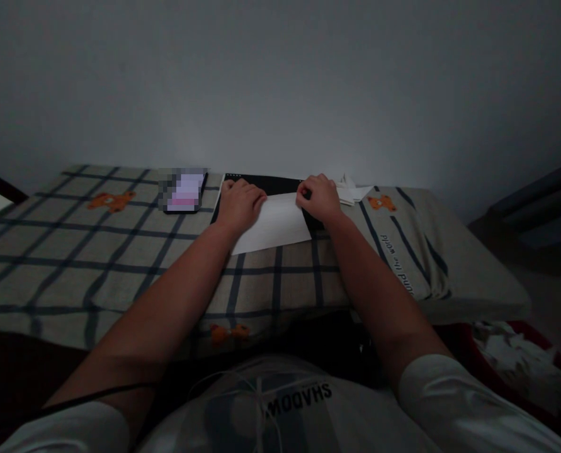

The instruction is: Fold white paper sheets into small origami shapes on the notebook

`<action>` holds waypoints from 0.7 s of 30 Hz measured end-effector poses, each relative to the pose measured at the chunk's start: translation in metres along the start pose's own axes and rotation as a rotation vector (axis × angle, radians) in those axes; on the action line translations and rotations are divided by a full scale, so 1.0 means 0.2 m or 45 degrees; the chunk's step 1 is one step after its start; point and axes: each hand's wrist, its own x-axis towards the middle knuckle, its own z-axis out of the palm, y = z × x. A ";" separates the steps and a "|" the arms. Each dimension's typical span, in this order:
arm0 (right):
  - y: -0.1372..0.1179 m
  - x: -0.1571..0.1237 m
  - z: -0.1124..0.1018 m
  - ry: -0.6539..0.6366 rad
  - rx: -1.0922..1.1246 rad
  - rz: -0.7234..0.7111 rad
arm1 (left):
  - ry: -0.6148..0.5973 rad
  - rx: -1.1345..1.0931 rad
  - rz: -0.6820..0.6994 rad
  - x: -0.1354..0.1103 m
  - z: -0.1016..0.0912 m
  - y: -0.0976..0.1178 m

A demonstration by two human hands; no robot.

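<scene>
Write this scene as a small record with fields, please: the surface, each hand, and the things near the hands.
surface: table under a checked cloth with orange bear prints
left hand: lies on the left part of the sheet of paper, fingers curled
right hand: at the far right corner of the sheet, fingers curled; grip unclear
under the sheet: black mat
left of the hands: phone, flat on the cloth
right of the hands: folded white papers
light: dim

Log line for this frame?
left hand: on white sheet | right hand: at sheet's far edge | sheet: on black mat | phone: left of mat
</scene>
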 end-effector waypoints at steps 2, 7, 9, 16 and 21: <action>0.01 0.00 0.00 0.018 -0.009 0.030 | -0.001 -0.004 -0.005 0.00 0.00 -0.01; -0.01 0.00 -0.03 0.062 -0.007 0.053 | 0.013 -0.014 -0.015 0.00 0.01 -0.01; -0.05 0.00 -0.03 0.028 0.017 -0.030 | 0.003 -0.015 0.004 0.00 0.01 0.00; -0.17 0.01 0.01 -0.180 0.054 -0.257 | -0.027 0.014 0.048 0.00 0.01 0.05; -0.16 0.01 0.03 -0.173 0.074 -0.264 | -0.015 0.025 0.059 -0.01 0.01 0.06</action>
